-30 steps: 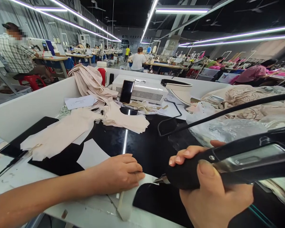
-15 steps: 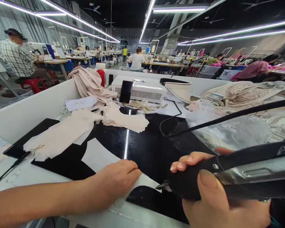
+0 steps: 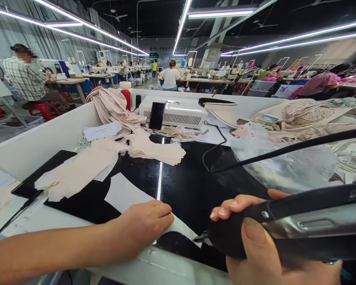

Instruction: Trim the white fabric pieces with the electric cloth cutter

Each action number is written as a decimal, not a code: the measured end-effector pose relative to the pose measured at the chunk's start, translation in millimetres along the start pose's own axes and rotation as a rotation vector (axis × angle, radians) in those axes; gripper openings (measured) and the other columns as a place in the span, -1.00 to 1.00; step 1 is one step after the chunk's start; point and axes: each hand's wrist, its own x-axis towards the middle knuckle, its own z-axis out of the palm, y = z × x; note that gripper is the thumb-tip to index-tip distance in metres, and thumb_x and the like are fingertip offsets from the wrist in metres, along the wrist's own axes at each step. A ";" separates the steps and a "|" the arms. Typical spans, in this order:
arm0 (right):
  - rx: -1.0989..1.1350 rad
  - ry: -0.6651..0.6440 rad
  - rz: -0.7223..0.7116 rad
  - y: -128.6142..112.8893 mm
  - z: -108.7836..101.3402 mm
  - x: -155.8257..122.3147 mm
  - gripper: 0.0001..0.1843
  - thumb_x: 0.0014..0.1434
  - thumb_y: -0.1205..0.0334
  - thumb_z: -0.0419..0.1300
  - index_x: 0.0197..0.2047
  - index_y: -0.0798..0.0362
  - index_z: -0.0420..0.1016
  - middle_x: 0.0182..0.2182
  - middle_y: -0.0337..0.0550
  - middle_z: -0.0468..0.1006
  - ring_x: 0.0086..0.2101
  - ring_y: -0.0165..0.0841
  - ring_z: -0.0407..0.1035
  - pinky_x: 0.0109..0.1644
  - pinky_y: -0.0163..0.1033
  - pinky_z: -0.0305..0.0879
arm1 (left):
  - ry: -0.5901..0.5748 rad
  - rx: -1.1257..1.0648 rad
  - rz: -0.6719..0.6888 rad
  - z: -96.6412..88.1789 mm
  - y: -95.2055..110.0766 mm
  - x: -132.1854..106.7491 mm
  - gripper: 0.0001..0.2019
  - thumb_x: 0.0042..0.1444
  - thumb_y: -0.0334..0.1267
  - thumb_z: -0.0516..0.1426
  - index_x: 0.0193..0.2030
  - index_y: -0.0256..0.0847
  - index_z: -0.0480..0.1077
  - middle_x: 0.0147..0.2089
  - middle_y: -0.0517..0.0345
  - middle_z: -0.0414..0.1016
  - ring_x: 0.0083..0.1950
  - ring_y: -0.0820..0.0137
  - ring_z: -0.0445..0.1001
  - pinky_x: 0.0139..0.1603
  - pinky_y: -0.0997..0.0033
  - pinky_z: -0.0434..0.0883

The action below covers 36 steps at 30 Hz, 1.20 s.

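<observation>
- Firmly, the right hand [image 3: 259, 253] is clasping a black handheld tool [image 3: 314, 221], its metal tip [image 3: 199, 238] seemingly touching the white piece [image 3: 123, 194] near the bench's [image 3: 172, 263] near edge.
- The left hand [image 3: 148, 223] is resting on that piece, fingers curled; I cannot tell whether they are pinching or only pressing.
- Good work is probably calling for flat material and a steady tip.
- A black panel [image 3: 190, 178] is covering mid-bench; beige pieces [image 3: 83, 166] are lying leftward.
- A vented box [image 3: 184, 114] is standing by the far edge.
- Beyond, people [image 3: 170, 77] are sitting under strip lights [image 3: 219, 14].
</observation>
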 end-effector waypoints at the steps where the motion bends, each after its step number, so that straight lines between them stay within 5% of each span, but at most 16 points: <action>1: -0.008 -0.002 0.004 0.2 0.2 -1.5 -0.36 0.15 0.00 0.89 0.14 -0.13 0.73 -0.35 -0.32 0.80 -0.49 -0.20 0.68 -0.41 -0.08 0.79 | 0.041 0.018 0.012 3.9 -0.1 -0.6 -0.58 0.35 -0.65 0.34 0.23 -0.18 0.53 0.31 -0.07 0.72 0.24 0.14 0.75 0.22 0.29 0.76; 4: -0.032 -0.015 0.019 0.3 0.2 -4.5 -0.37 0.18 -0.01 0.87 0.15 -0.13 0.71 -0.34 -0.30 0.79 -0.48 -0.19 0.68 -0.38 -0.05 0.79 | 0.180 0.149 0.058 15.0 3.5 1.9 -0.79 0.60 -0.54 0.35 0.17 -0.17 0.55 0.12 0.04 0.72 0.06 0.21 0.74 0.05 0.32 0.71; 6: -0.030 -0.015 0.027 -0.3 -0.6 -4.6 -0.37 0.17 -0.01 0.88 0.15 -0.13 0.71 -0.33 -0.30 0.80 -0.47 -0.19 0.69 -0.36 -0.05 0.80 | 0.247 0.261 0.090 20.8 9.0 5.3 -0.90 0.77 -0.27 0.39 0.16 -0.19 0.58 0.00 0.07 0.71 -0.03 0.20 0.72 0.00 0.28 0.70; 9: -0.015 -0.017 0.047 -1.5 -2.6 -3.8 -0.35 0.13 -0.03 0.89 0.13 -0.15 0.71 -0.33 -0.31 0.79 -0.45 -0.19 0.70 -0.34 -0.04 0.82 | 0.311 0.356 0.089 26.5 19.0 7.2 -0.46 0.74 0.27 0.41 0.34 -0.23 0.61 0.03 0.01 0.77 0.00 0.13 0.75 0.05 0.20 0.72; 12: -0.018 -0.025 0.072 -1.5 -4.7 -5.1 -0.32 0.11 -0.07 0.90 0.14 -0.16 0.71 -0.34 -0.33 0.77 -0.41 -0.17 0.71 -0.29 0.00 0.85 | 0.357 0.411 0.068 31.7 27.5 4.2 -0.25 0.70 0.49 0.30 0.51 -0.21 0.60 0.21 -0.14 0.84 0.18 0.05 0.80 0.24 0.11 0.73; 22: 0.007 -0.045 0.038 2.4 2.8 -0.4 -0.41 0.22 0.07 0.80 0.21 -0.15 0.72 -0.29 -0.31 0.73 -0.41 -0.15 0.66 -0.32 0.04 0.78 | 0.407 0.497 0.045 48.3 35.4 0.8 -0.16 0.67 0.58 0.26 0.53 -0.21 0.64 0.39 -0.31 0.86 0.39 -0.03 0.82 0.46 0.05 0.70; 29: 0.141 -0.036 -0.043 11.5 32.0 14.5 -0.41 0.18 -0.05 0.82 0.14 -0.17 0.70 -0.37 -0.39 0.68 -0.51 -0.24 0.55 -0.46 -0.10 0.64 | 0.431 0.480 0.073 44.6 30.4 -5.2 -0.18 0.67 0.55 0.29 0.54 -0.22 0.62 0.40 -0.28 0.86 0.45 -0.03 0.83 0.54 0.06 0.70; 36: 0.115 -0.095 -0.068 20.0 36.1 13.0 -0.39 0.20 -0.15 0.84 0.11 -0.16 0.70 -0.37 -0.36 0.69 -0.51 -0.25 0.52 -0.46 -0.09 0.61 | 0.408 0.420 0.094 43.2 24.9 -6.6 -0.18 0.66 0.52 0.33 0.55 -0.23 0.59 0.44 -0.30 0.82 0.50 -0.02 0.80 0.63 0.07 0.66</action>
